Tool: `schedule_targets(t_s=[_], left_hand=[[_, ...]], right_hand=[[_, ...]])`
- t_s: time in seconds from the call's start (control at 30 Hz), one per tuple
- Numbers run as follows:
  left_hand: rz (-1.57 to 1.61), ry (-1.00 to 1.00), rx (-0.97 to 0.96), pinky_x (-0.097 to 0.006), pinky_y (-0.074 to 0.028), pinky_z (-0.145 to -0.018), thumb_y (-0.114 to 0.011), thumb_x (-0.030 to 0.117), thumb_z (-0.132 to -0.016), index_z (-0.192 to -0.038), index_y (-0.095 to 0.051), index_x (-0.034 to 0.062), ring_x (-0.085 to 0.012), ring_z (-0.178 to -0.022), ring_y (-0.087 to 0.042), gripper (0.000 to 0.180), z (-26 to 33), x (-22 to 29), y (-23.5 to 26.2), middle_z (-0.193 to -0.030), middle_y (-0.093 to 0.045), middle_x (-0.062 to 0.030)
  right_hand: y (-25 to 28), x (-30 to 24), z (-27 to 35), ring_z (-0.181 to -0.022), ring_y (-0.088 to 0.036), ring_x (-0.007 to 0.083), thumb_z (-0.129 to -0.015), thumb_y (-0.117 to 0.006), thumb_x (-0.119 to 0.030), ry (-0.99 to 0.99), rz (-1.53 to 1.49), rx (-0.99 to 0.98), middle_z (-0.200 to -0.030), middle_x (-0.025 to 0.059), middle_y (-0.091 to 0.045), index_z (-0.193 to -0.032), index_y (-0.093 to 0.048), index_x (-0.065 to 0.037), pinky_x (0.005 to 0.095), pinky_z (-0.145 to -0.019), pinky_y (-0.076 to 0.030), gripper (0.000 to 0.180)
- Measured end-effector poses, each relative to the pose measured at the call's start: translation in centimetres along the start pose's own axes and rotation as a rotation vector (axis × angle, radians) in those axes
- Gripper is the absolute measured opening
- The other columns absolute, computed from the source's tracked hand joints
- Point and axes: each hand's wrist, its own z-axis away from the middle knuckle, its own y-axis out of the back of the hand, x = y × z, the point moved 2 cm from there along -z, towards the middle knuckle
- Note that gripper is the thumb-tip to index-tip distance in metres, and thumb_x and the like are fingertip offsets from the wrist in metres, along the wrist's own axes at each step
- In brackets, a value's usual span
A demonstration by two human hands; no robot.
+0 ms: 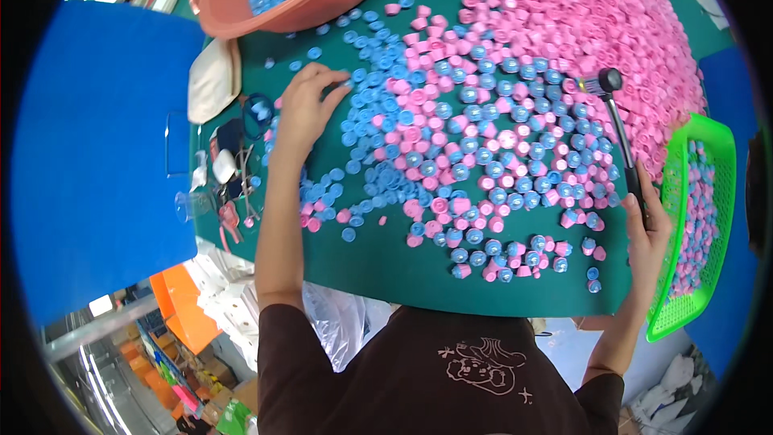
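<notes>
My left hand is at the left edge of the scattered round blue caps, its thumb and index finger pinched on what looks like one small blue cap. My right hand grips the black handle of a small mallet. The mallet's head has a black face and a yellowish one, and is raised over the pieces. Between my hands lie many pink cup-shaped pieces. Several others are joined with blue tops, spread across the middle and right of the green table.
A salmon-coloured basin of blue caps stands at the far left. At the far right rises a large heap of pink pieces. A green basket holding pink-and-blue pieces is by my right arm. Small tools, including pink-handled scissors, lie left.
</notes>
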Motion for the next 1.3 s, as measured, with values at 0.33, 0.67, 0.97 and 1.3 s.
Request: schedule_targets(t_s=[0.33,0.67,0.97,1.3], left_hand=[[-0.005,0.107,-0.009,-0.026,-0.043,-0.06,-0.078,0.012,-0.078,-0.098,-0.07,0.0026,-0.0122,-0.069,-0.054,0.024,-2.2,3.1,-0.6,-0.083,-0.065,-0.0059],[0.255,-0.262,-0.169,-0.024,-0.043,-0.062,-0.076,0.012,-0.078,-0.099,-0.071,0.0038,-0.0092,-0.068,-0.052,0.023,-8.2,18.3,-8.5,-0.084,-0.067,-0.0022],[0.268,-0.452,-0.3,-0.032,-0.048,-0.068,-0.072,0.015,-0.079,-0.101,-0.07,0.003,-0.0195,-0.074,-0.058,0.024,-10.8,20.5,-13.5,-0.086,-0.067,-0.0072],[0.156,-0.528,-0.34,-0.037,-0.048,-0.076,-0.072,0.018,-0.08,-0.099,-0.071,0.0014,-0.0258,-0.082,-0.061,0.025,-11.3,20.9,-14.2,-0.089,-0.068,-0.0108]], right_hand=[[0.8,-0.3,-1.2,-0.094,-0.065,0.015,-0.088,-0.066,-0.005,0.008,0.08,0.051,-0.112,0.0127,-0.069,-0.129,-0.061,-0.006,0.0271,-0.083,-0.049,0.041],[0.1,0.1,-3.0,-0.071,-0.055,0.013,-0.088,-0.065,-0.005,0.012,0.203,-0.079,-0.088,0.0094,-0.066,-0.13,-0.06,-0.007,0.0265,-0.066,-0.044,0.043],[1.2,1.0,-3.0,-0.078,-0.059,0.0167,-0.088,-0.065,-0.006,0.028,0.13,0.026,-0.097,0.0112,-0.069,-0.13,-0.06,-0.005,0.0279,-0.074,-0.046,0.042],[1.1,1.6,-2.5,-0.072,-0.055,0.0148,-0.088,-0.065,-0.005,-0.021,0.1,-0.029,-0.088,0.0098,-0.066,-0.132,-0.059,-0.006,0.027,-0.071,-0.046,0.044]])
